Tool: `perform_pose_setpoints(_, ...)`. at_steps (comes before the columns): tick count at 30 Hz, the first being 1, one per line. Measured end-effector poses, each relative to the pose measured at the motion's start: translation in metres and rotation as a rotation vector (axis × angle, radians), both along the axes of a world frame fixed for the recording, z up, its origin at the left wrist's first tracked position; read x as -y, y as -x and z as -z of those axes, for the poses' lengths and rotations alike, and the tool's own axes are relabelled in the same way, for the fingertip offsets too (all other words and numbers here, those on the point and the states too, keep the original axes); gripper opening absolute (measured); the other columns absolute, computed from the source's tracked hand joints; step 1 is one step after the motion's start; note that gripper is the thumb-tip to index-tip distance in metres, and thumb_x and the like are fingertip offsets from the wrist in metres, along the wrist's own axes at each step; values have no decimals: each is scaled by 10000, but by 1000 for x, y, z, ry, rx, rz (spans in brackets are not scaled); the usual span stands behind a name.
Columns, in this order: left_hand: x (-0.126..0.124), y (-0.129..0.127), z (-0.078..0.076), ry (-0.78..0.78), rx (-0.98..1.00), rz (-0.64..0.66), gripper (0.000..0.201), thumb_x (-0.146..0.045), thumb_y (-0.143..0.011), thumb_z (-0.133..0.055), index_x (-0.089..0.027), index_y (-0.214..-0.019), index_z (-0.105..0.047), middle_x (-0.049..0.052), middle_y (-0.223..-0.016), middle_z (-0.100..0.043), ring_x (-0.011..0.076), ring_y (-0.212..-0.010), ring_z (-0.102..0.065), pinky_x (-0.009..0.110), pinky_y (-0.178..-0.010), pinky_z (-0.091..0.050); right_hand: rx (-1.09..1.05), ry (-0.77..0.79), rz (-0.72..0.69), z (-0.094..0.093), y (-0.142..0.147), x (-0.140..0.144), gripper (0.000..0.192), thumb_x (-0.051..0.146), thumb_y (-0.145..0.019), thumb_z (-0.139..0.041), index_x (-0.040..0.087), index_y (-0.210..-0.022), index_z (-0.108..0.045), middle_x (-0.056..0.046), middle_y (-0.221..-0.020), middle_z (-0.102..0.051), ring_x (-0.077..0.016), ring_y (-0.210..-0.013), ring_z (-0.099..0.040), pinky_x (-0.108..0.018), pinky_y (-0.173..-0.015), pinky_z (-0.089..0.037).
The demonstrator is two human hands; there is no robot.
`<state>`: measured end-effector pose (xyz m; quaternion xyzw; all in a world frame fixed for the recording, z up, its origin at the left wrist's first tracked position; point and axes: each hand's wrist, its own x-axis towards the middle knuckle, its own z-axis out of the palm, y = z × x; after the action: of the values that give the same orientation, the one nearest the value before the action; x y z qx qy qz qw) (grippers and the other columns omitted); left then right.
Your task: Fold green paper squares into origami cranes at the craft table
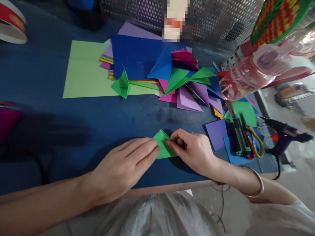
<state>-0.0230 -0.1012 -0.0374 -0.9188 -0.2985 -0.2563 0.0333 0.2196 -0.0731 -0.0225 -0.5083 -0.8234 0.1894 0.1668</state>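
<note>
A green piece of folded paper [163, 147] lies flat near the table's front edge, one pointed corner facing away from me. My left hand [128, 160] rests on its left side, fingers held together and pressing the paper down. On the right side my right hand [193, 149] pinches the paper's edge between thumb and curled fingers. Beyond the hands stands a small folded green paper piece [122, 84]. To its right is a heap of folded paper pieces, among them a green one [177, 79] and a lilac one [188, 100].
A blue sheet stack [137, 57] lies on a light green sheet [85, 70]. At right are a pink bottle [246, 78], a utility knife [238, 134], scissors [257, 142] and a glue gun [283, 136]. A perforated metal panel [140, 13] stands behind.
</note>
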Motion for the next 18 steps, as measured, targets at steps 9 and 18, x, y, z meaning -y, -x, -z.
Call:
perform_pose_setpoints(9, 8, 10, 13, 128, -1, 127, 437, -46, -954, -460, -34, -1349, -648, 194, -1431, -655, 322, -1408, -569, 415, -1165, -531, 12, -49, -39, 1, 0, 0, 223, 372, -1026, -595, 213, -877, -645, 67, -578, -626, -94, -483, -579, -236, -512, -322)
perform_pose_setpoints(18, 13, 8, 23, 144, 96, 93, 548, -20, -931, -435, -76, -1463, -553, 171, -1467, -632, 307, -1473, -494, 433, -1170, -542, 50, -50, -39, 0, 0, -1, 239, 364, -1044, -569, 204, -876, -629, 63, -581, -644, -98, -471, -589, -252, -498, -279)
